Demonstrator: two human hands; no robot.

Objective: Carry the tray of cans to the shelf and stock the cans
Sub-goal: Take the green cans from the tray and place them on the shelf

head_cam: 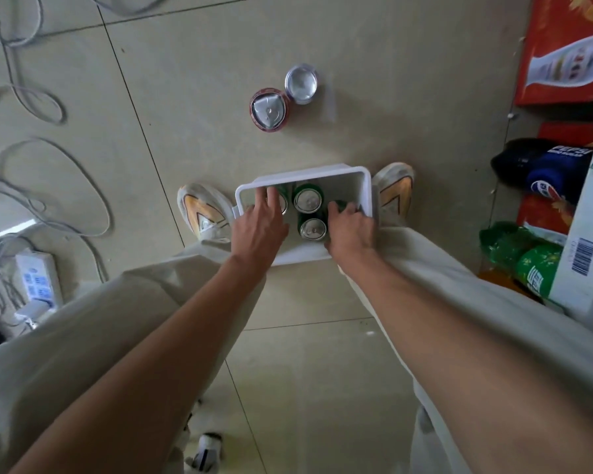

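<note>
A white plastic tray [365,186] rests on the tiled floor between my shoes. Green cans stand inside it; one [308,198] and another [313,228] show their silver tops in the middle. My left hand [259,227] reaches into the tray's left side, fingers closed around a green can [282,196] that it mostly hides. My right hand [350,230] is wrapped around another green can [338,205] at the tray's right side. Two more cans stand on the floor beyond the tray: a red-rimmed one [269,110] and a silver one [301,84].
Shelving [579,234] runs along the right edge, with a dark Pepsi bottle [545,167], green bottles [521,254] and red cartons [562,46]. Grey cables [31,159] loop over the floor at left, near a power strip [36,275].
</note>
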